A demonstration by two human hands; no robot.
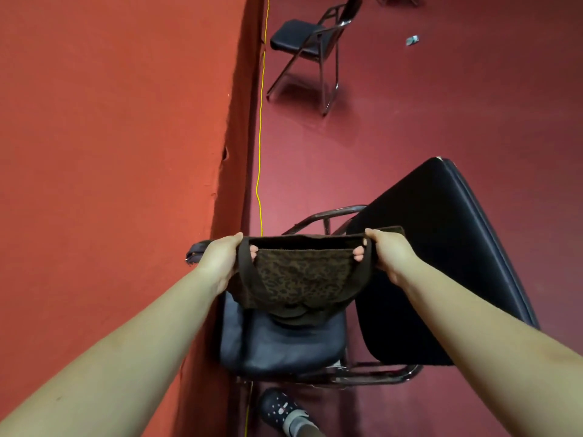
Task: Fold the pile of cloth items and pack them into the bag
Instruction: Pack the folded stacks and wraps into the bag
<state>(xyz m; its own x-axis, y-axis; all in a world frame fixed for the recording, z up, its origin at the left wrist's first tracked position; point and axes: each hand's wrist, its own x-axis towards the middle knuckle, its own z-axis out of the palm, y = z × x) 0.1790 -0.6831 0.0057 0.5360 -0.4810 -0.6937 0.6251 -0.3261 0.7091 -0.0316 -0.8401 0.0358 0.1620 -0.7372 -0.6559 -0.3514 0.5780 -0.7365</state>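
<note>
The left hand (220,257) and the right hand (389,252) each grip one end of a leopard-print cloth (299,279). The cloth hangs stretched just above the chair seat (277,345).

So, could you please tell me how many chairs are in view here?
2: a near chair under the held leopard-print cloth, and a far chair by the wall. More may be off-frame.

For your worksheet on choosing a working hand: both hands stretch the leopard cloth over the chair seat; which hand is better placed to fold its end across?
Probably the right hand. It has open space beside it, while the left hand works close against the wall. Both grip the cloth alike.
</note>
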